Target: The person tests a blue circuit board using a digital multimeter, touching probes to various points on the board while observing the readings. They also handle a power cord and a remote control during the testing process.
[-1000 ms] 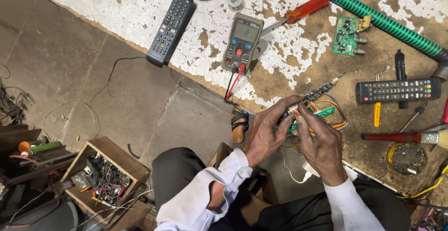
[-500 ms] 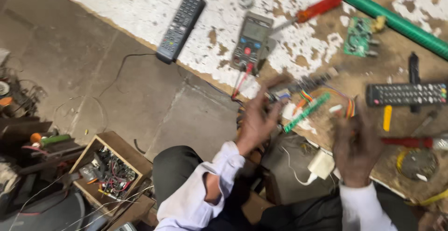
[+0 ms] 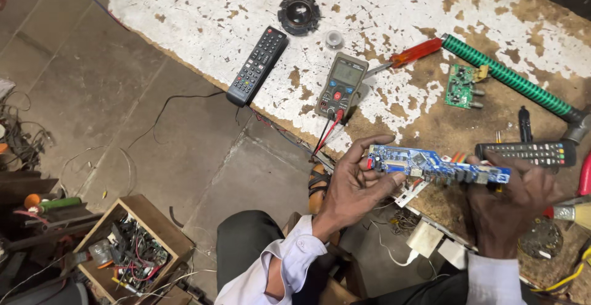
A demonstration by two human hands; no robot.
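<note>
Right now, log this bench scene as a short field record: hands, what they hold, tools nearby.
left hand: grips the left end of the blue circuit board
right hand: holds the board's right end
board: held level between both hands, above the bench edge
multimeter: flat on the bench, red and black leads plugged in
black remote: left of the multimeter
red-handled screwdriver: right of the multimeter
wooden box of parts: on the floor

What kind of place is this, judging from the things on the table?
Probably an electronics repair workshop. The hands hold a blue circuit board over a worn table with a multimeter, a screwdriver and remote controls; a box of parts stands on the floor.
</note>
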